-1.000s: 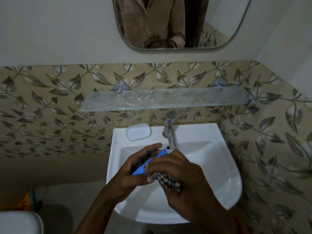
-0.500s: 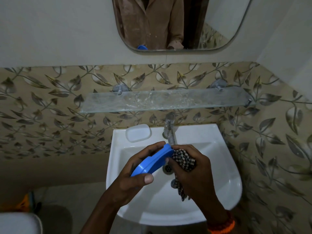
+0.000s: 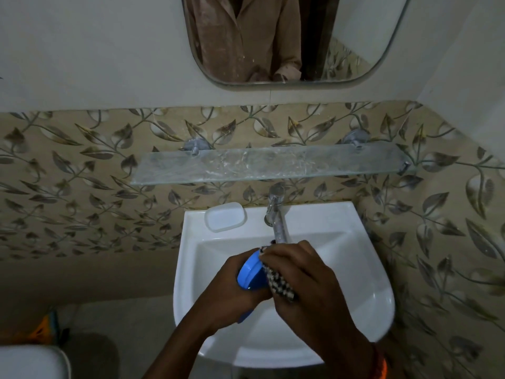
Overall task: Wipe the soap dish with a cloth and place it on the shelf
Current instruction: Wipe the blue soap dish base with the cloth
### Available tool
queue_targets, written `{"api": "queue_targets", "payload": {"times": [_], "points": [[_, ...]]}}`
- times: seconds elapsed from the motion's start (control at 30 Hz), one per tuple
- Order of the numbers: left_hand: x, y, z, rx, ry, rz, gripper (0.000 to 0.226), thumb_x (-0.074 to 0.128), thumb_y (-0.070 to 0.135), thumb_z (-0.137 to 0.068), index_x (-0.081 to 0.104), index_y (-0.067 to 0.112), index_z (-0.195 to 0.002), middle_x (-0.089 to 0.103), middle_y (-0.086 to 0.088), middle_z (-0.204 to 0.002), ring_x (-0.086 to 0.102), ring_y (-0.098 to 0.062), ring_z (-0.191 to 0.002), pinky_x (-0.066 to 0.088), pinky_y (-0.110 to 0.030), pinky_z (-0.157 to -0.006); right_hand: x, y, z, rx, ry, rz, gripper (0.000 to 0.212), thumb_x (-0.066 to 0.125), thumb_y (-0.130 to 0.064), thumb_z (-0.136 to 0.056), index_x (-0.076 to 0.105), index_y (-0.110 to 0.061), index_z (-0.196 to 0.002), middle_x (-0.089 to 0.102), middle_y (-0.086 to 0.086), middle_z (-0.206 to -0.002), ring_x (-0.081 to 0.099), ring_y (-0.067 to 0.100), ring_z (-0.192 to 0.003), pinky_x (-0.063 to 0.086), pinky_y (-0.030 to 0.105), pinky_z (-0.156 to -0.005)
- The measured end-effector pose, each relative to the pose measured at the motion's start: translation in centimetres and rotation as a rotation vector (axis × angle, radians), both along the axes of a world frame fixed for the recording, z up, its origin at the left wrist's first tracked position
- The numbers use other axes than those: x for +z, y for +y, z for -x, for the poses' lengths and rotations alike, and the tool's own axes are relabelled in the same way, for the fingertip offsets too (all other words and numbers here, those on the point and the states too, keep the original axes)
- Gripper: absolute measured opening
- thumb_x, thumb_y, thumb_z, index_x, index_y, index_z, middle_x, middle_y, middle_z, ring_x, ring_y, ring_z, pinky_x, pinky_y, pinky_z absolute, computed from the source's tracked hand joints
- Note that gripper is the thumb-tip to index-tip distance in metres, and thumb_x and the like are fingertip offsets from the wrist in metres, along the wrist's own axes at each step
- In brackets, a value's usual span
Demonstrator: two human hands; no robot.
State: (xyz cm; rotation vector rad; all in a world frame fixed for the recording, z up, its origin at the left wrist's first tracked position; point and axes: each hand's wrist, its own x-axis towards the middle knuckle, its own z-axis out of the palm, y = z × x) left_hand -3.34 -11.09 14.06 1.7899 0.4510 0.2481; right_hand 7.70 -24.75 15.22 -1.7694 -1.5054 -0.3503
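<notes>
- Soap dish (image 3: 250,274): blue, tilted on edge over the basin at roughly 6 o'clock of the tap, clamped in the left hand. Only part of it shows between the two hands. Held in the air, probably so the cloth can reach its face and any drips fall into the basin.
- Left hand (image 3: 232,291): fingers wrapped around the dish's lower side, thumb across the front. It reads as the fixture, with the other hand doing the work.
- White lid or tray (image 3: 226,216): sits on the basin rim at 10 o'clock of the hands, well apart from them. Likely parked there to stay out of the wipe. Can't tell if it belongs to the blue dish.
- Shelf (image 3: 269,165): frosted glass on two wall brackets at 12 o'clock, above the tap. Nothing on it, so the drop-off spot is open anywhere along its run.
- Tap (image 3: 276,214): spout points down at the hands, tip just behind the right knuckles. No water visible.
- Cloth (image 3: 280,284): checked black and white, bunched and pressed against the dish's open face.
- Right hand (image 3: 303,277): closed on the cloth, pushing it onto the dish, touching the left hand.
- Basin (image 3: 363,291): white, under both hands.
- Judgement: wiping in progress, placing not yet started.
</notes>
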Motion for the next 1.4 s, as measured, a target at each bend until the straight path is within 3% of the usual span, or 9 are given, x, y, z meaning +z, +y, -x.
{"api": "queue_targets", "payload": {"times": [0.17, 0.37, 0.47, 0.6, 0.7, 0.87, 1.07, 1.27, 1.4], "points": [[-0.1, 0.5, 0.2, -0.015, -0.05, -0.053, 0.027, 0.069, 0.034, -0.077, 0.071, 0.033, -0.104, 0.077, 0.009, -0.092, 0.072, -0.01, -0.091, 0.056, -0.028, -0.083, 1.2, -0.3, 2.3, 0.162, -0.173, 0.027, 0.04, 0.054, -0.007, -0.073, 0.064, -0.01, -0.112, 0.052, 0.002, -0.123, 0.054, 0.018, -0.106, 0.035, 0.026, -0.103], [0.1, 0.6, 0.6, -0.062, 0.018, -0.22, 0.035, 0.081, 0.04, -0.074, 0.065, 0.045, -0.105, 0.071, 0.025, -0.092, 0.069, -0.005, -0.085, 0.047, -0.012, -0.073, 0.9, -0.6, -1.2, 0.083, 0.142, 0.058, 0.056, 0.078, 0.018, -0.061, 0.072, -0.001, -0.113, 0.073, 0.011, -0.115, 0.068, 0.029, -0.102, 0.061, 0.046, -0.082], [0.3, 0.4, 0.6, -0.046, 0.009, -0.195, 0.037, 0.081, 0.037, -0.076, 0.068, 0.038, -0.111, 0.074, 0.02, -0.098, 0.071, -0.008, -0.092, 0.053, -0.022, -0.079, 1.0, -0.4, -1.3, 0.104, 0.246, 0.001, 0.058, 0.077, 0.025, -0.057, 0.073, -0.001, -0.109, 0.074, 0.01, -0.112, 0.069, 0.026, -0.102, 0.061, 0.042, -0.086], [0.8, 0.5, 0.3, -0.067, -0.052, -0.123, 0.038, 0.07, 0.008, -0.074, 0.068, 0.034, -0.101, 0.071, 0.016, -0.089, 0.068, -0.005, -0.086, 0.05, -0.029, -0.077, 1.2, -0.5, 1.5, 0.251, 0.202, -0.01, 0.065, 0.073, 0.014, -0.057, 0.07, -0.01, -0.117, 0.071, 0.005, -0.12, 0.064, 0.02, -0.109, 0.051, 0.028, -0.096], [0.8, 0.6, 0.7, -0.052, -0.041, -0.125, 0.043, 0.076, 0.021, -0.072, 0.069, 0.042, -0.11, 0.074, 0.017, -0.095, 0.072, -0.009, -0.089, 0.054, -0.022, -0.078, 0.9, -0.4, 0.8, 0.224, 0.155, -0.04, 0.062, 0.076, 0.018, -0.059, 0.07, -0.005, -0.116, 0.072, 0.008, -0.121, 0.066, 0.023, -0.109, 0.054, 0.035, -0.096], [0.8, 0.3, 0.9, -0.026, -0.031, -0.117, 0.033, 0.083, 0.03, -0.079, 0.072, 0.035, -0.11, 0.078, 0.007, -0.101, 0.074, -0.02, -0.094, 0.06, -0.034, -0.081, -0.5, -0.3, -1.6, 0.123, 0.492, -0.152, 0.034, 0.068, -0.004, -0.08, 0.072, -0.012, -0.113, 0.074, 0.005, -0.114, 0.07, 0.017, -0.107, 0.061, 0.042, -0.089], [1.0, 0.0, 0.6, -0.005, -0.035, -0.151, 0.028, 0.081, 0.032, -0.078, 0.072, 0.036, -0.104, 0.076, 0.016, -0.093, 0.073, -0.009, -0.086, 0.052, -0.016, -0.073, -2.9, 0.6, -0.7, -0.002, 0.763, -0.202, 0.024, 0.073, -0.019, -0.086, 0.075, -0.017, -0.11, 0.076, -0.003, -0.107, 0.075, 0.02, -0.095, 0.064, 0.044, -0.079], [0.9, -0.2, 0.4, 0.048, -0.052, -0.21, 0.053, 0.083, 0.024, -0.083, 0.066, 0.044, -0.128, 0.075, 0.025, -0.114, 0.07, 0.003, -0.107, 0.054, -0.011, -0.089, -1.8, 1.0, -1.9, -0.079, 0.249, -0.116, 0.023, 0.073, -0.008, -0.081, 0.075, 0.002, -0.102, 0.077, 0.015, -0.101, 0.075, 0.028, -0.093, 0.063, 0.042, -0.08], [0.7, -0.6, -0.4, 0.177, 0.04, -0.343, 0.036, 0.074, -0.001, -0.085, 0.067, 0.034, -0.078, 0.07, 0.016, -0.071, 0.066, 0.001, -0.067, 0.049, -0.012, -0.062, -0.5, 1.2, -0.9, -0.007, 0.026, 0.0, 0.031, 0.068, 0.005, -0.074, 0.075, 0.003, -0.104, 0.076, 0.016, -0.107, 0.073, 0.032, -0.094, 0.063, 0.04, -0.079]]}}
